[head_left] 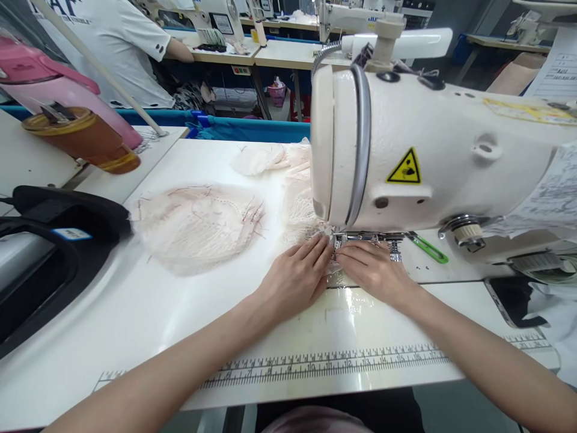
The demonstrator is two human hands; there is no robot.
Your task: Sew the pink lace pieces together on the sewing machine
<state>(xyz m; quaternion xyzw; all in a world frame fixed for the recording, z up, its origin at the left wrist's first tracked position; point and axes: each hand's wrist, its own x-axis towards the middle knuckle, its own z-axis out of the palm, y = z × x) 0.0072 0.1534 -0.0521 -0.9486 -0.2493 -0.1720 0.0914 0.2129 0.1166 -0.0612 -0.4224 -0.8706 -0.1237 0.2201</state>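
At the needle of the white sewing machine (419, 150), a pale pink lace piece (302, 207) lies partly under the presser foot (336, 240). My left hand (300, 270) is closed on the lace just left of the foot, fingers together and pointing at the needle. To the right of the foot, my right hand (374, 270) has its fingertips closed on the edge of the same lace; the fabric between the hands shows only in a small patch. Another round lace piece (202, 225) with loose reddish threads lies flat to the left.
A black iron-like device (67, 252) stands at left, near a brown cup (85, 138) and pink bottle (58, 90). Green thread snips (428, 248) and a phone (514, 300) lie right. A printed ruler (311, 364) runs along the front edge. A person (108, 48) sits beyond.
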